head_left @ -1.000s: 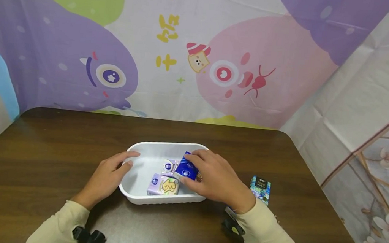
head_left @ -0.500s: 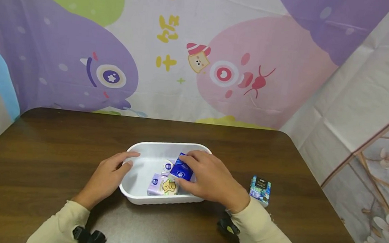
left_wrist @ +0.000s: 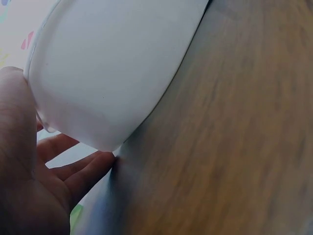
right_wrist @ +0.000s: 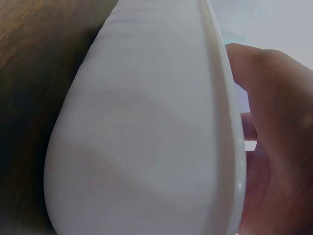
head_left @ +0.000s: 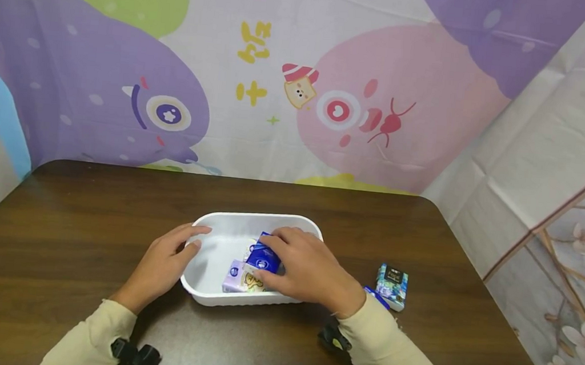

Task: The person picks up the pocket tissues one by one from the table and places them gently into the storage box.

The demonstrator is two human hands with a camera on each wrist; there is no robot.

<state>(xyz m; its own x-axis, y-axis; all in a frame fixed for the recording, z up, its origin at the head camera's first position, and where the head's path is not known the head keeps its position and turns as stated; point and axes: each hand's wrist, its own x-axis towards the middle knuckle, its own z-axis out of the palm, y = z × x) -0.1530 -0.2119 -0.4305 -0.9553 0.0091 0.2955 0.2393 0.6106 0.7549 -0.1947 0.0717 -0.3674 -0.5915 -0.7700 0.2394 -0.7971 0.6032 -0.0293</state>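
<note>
A white plastic tub (head_left: 213, 298) rests on the table, with my left hand (head_left: 164, 264) gripping its left end. In the left wrist view, those fingers reach around the tub's outer wall (left_wrist: 112, 73). Inside the tub, my right hand (head_left: 311, 273) pinches a dark blue tissue pack (head_left: 263, 258) between thumb and fingers. A lilac tissue pack (head_left: 235, 280) with a yellow cartoon bear lies at the near side, partly covered by the blue pack and the thumb. Behind it shows a bit of another pale pack (head_left: 249, 249). The right hand hides the tub's right part.
To the right on the brown table (head_left: 446, 332) lies a blue-green floral pack (head_left: 392, 288) with a black label. Beside it a blue edge of another item (head_left: 377, 297) peeks out from behind the right sleeve. A cartoon-print cloth (head_left: 254, 145) hangs behind the table.
My right hand has moved left with the blue tissue pack, which now overlaps the lilac and pale packs more. A blue item has come into sight beside the right sleeve. The left hand stays put.
</note>
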